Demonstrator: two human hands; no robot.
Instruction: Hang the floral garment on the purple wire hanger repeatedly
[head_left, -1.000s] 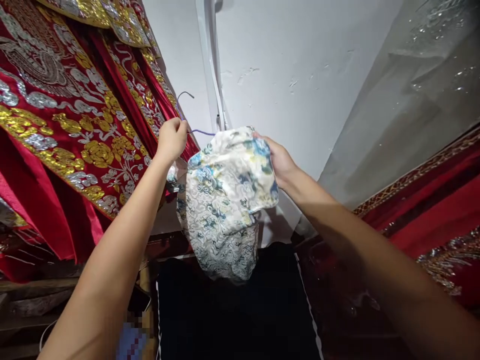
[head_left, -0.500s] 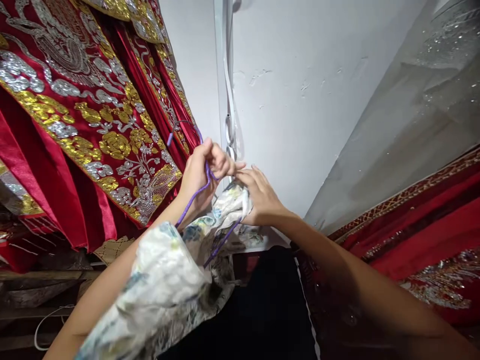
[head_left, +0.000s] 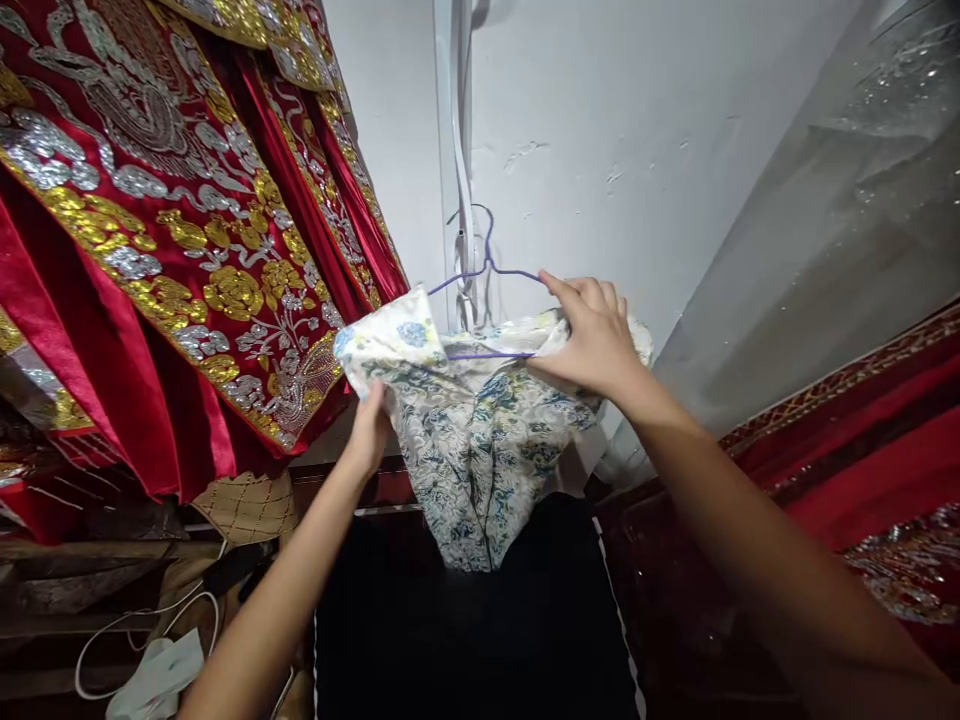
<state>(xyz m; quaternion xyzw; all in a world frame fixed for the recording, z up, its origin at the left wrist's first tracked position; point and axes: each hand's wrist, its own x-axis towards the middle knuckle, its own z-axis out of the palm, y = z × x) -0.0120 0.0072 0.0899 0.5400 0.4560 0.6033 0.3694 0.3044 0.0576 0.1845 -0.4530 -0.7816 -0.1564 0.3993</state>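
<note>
White wall (head_left: 600,120) is filling the background, red robes (head_left: 172,250) hanging left of the hanger (head_left: 487,275). Right hand (head_left: 592,335) is clamping cloth (head_left: 480,430) against the hanger's right shoulder, keeping it up. Left hand (head_left: 369,435) is closing on cloth below the hanger's left end, spreading it. Cloth is draping from the hanger, cream brocade with blue-green swirls, 1 seam down its middle.
</note>
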